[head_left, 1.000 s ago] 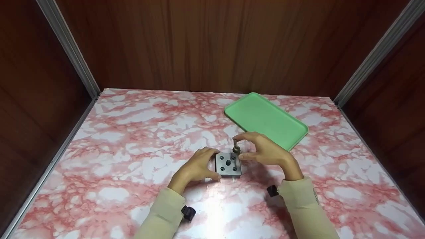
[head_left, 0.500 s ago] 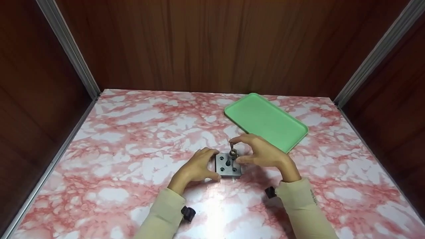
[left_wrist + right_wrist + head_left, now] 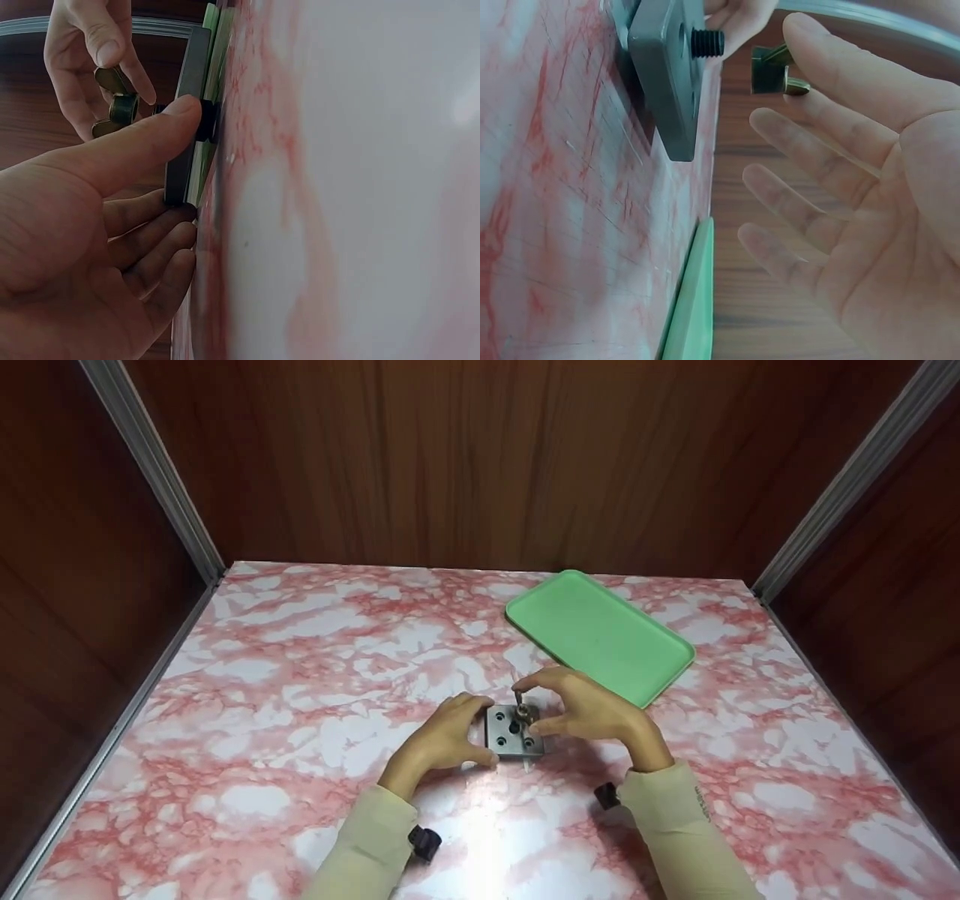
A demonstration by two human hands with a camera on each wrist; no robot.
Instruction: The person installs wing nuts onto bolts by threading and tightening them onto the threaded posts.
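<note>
A square grey metal plate with corner holes rests on the table in the head view. My left hand holds it by its edges, thumb on the near side and fingers on the far side. From the plate's middle sticks out a black threaded bolt. Between thumb and index finger, my right hand pinches a brass wing nut by its wings. In the right wrist view a gap separates nut and bolt end, and the other fingers are spread. The left wrist view also shows the wing nut facing the plate.
Behind my right hand lies a shallow green tray, set at an angle. The table has a red and white marbled top. Dark wood panels enclose it at the back and both sides.
My right hand has moved left and slightly nearer, carrying the wing nut from the plate's far right corner to over the plate, close to the bolt. The left hand stays in place.
</note>
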